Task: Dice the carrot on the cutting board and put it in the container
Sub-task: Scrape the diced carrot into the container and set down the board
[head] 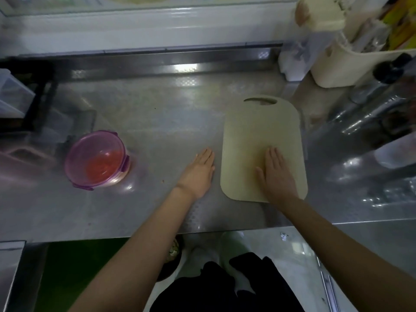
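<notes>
A beige cutting board [261, 131] lies on the steel counter [157, 122], right of centre, with nothing on it but my hand. My right hand [278, 174] rests flat on the board's near half, fingers straight. My left hand [199, 173] lies flat on the counter just left of the board, fingers straight, holding nothing. A round container with a purple clip lid [98, 159] stands at the left; orange carrot pieces [99, 167] show through the lid. No knife is in view.
A cream basket [351, 61] with bags and bottles stands at the back right. Dark bottles [382, 113] and a white bowl [396, 154] crowd the right side. A black stand and clear box [13, 95] sit at the far left. The counter's front edge runs below my forearms.
</notes>
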